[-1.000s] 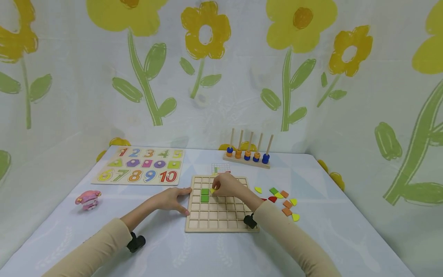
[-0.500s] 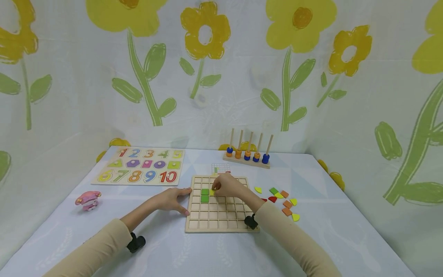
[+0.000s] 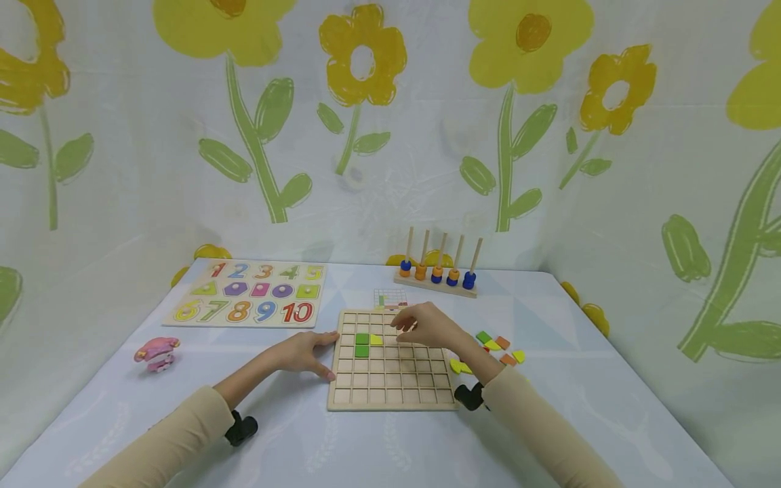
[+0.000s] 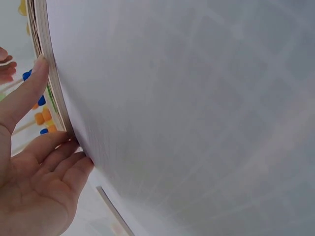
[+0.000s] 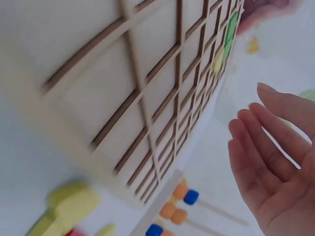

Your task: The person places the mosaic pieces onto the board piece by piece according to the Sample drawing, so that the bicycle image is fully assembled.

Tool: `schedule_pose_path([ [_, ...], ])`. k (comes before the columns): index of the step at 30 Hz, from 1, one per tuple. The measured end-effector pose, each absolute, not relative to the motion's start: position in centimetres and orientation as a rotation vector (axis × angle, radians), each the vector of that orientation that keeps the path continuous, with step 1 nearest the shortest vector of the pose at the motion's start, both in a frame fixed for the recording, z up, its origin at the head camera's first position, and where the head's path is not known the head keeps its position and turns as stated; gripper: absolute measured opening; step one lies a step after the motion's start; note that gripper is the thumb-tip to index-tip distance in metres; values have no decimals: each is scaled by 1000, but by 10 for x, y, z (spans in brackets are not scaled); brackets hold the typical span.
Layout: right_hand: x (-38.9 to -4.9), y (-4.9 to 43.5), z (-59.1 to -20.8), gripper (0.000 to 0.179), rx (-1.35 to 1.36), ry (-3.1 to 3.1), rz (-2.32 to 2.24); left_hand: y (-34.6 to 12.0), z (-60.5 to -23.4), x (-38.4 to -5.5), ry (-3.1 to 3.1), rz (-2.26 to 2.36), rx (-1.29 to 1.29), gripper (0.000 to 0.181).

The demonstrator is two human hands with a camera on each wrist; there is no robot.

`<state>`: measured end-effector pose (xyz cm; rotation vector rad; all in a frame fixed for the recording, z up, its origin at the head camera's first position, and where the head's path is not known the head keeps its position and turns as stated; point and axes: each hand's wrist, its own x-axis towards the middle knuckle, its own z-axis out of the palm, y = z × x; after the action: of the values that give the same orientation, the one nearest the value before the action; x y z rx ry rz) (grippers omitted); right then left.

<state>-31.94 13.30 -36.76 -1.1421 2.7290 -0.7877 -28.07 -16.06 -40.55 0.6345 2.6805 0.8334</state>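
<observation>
My left grip [image 3: 300,350] was spread against the wooden grid board [image 3: 378,383]; my right grip [image 3: 430,327], fingers loosely parted, hung above it, near the seated yellow tile [image 3: 376,340].

The head view is looking forward and down from behind and above the left hand [image 3: 299,351] and right hand [image 3: 425,327]; each wrist view is facing its own hand closely, both sharing the board [image 3: 393,396] beside it and the abacus [image 3: 436,276] beyond.
</observation>
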Motion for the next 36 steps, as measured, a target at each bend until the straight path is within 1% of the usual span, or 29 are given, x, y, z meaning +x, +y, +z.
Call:
schedule_pose_path([
  [11,-302,186,-363,24,-1076,2818,-748,-159,-405,-280,2682,822,639,89],
  [16,-302,210,-366,25,-1047,2841,-748,-159,-405,-281,2683,822,648,89],
  [19,-304,225,-371,24,-1012,2831,-754,-159,-405,-280,2681,821,650,89],
  [26,-314,255,-379,23,-1029,2841,-717,-161,-405,-280,2680,822,657,89],
  [36,-337,289,-390,19,-882,2862,-646,-162,-407,-282,2681,818,670,90],
])
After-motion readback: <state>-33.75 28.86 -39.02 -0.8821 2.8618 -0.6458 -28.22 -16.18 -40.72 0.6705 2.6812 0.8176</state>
